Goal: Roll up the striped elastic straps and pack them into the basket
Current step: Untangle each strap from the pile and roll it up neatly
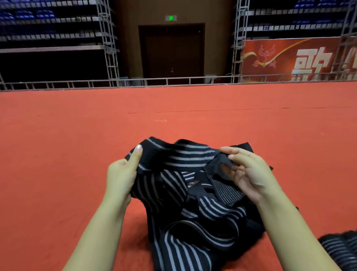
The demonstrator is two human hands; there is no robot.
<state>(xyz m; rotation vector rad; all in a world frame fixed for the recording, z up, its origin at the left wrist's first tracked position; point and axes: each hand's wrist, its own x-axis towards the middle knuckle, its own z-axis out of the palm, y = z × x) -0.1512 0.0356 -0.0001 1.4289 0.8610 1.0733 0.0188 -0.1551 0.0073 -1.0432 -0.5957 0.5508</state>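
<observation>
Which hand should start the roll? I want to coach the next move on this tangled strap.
Probably the right hand: its fingertips already pinch the plain black end tab of the striped strap, while the left hand only grips the strap's side.

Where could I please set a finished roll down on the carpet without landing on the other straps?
The red carpet left of the left hand is bare, as is the wide stretch beyond the tangled straps up to the railing. It is crowded between the forearms and near the rolled straps at the right edge.

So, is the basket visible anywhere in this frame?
No, only the tangled striped straps, both hands and red carpet show; rolled straps lie at right.
</observation>
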